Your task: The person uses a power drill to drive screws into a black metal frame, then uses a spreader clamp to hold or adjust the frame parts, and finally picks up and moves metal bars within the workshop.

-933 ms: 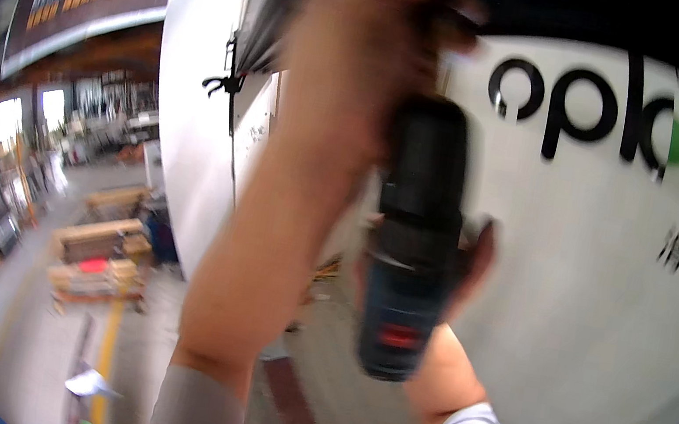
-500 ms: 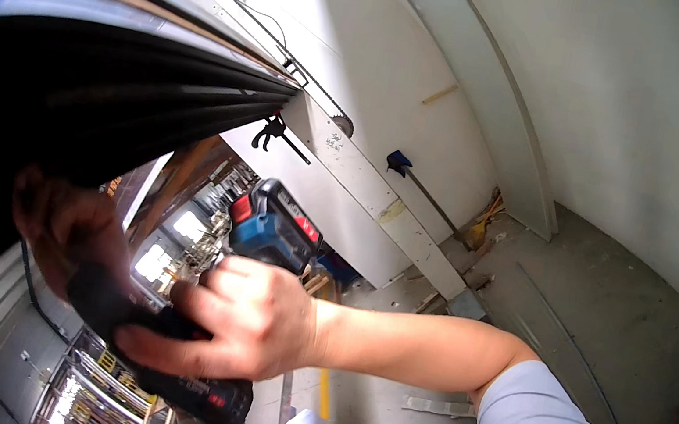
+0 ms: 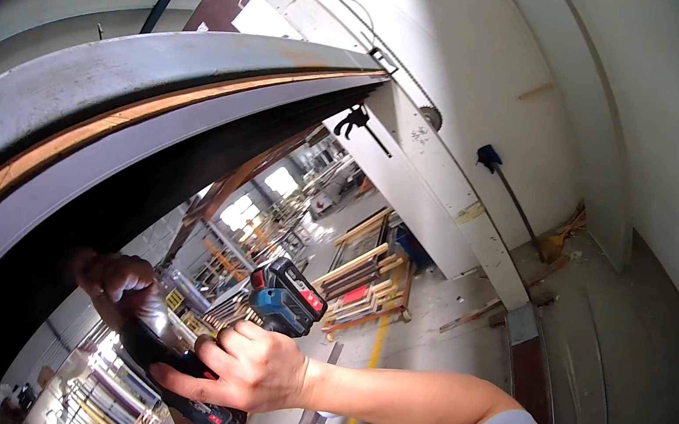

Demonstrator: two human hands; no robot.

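Right hand (image 3: 248,366): closed firmly around the cordless drill (image 3: 211,415) by its handle, blue-and-black battery base (image 3: 291,293) above the fist in view.
Drill axis: body slants from its rear at lower right to its nose at upper left, toward the left hand (image 3: 124,284).
Left hand: nearer the nose, fingers curled; cannot tell whether it holds anything.
Dark panel face (image 3: 121,186): just beyond the left hand.
Black trigger clamp (image 3: 354,118): near the panel's far end.

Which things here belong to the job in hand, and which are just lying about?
In use, it seems:
cordless power tool, held in the right hand
dark overhead panel, near the left hand

Apparently lying about:
stacked timber
blue-topped pole
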